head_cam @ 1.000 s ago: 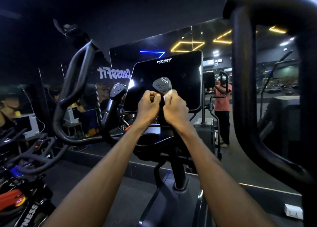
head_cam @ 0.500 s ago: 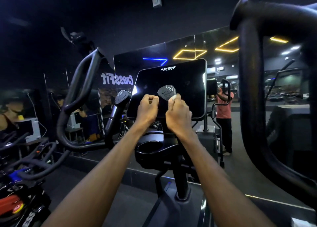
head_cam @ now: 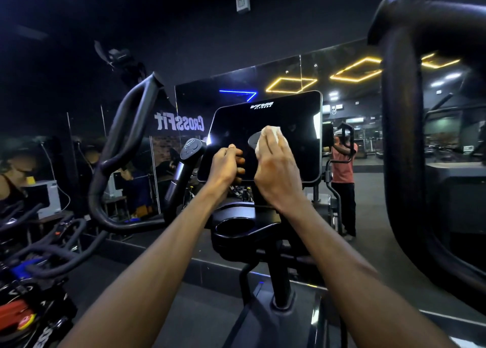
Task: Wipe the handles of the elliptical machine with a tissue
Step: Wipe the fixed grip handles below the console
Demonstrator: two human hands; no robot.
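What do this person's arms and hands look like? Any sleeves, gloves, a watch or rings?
Both arms are bare right up to the bottom edge of the picture, with no sleeve in view. The left hand and the right hand are ungloved. No watch, band or ring shows on the wrists or fingers visible here.

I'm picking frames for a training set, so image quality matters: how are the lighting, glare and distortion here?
Head view: the room is dim, lit mostly by yellow and blue ceiling strips reflected in the mirror; a bright glare spot sits on the console screen at its left edge; the right hand and white tissue are readable; wide-angle distortion bends the near right handle.
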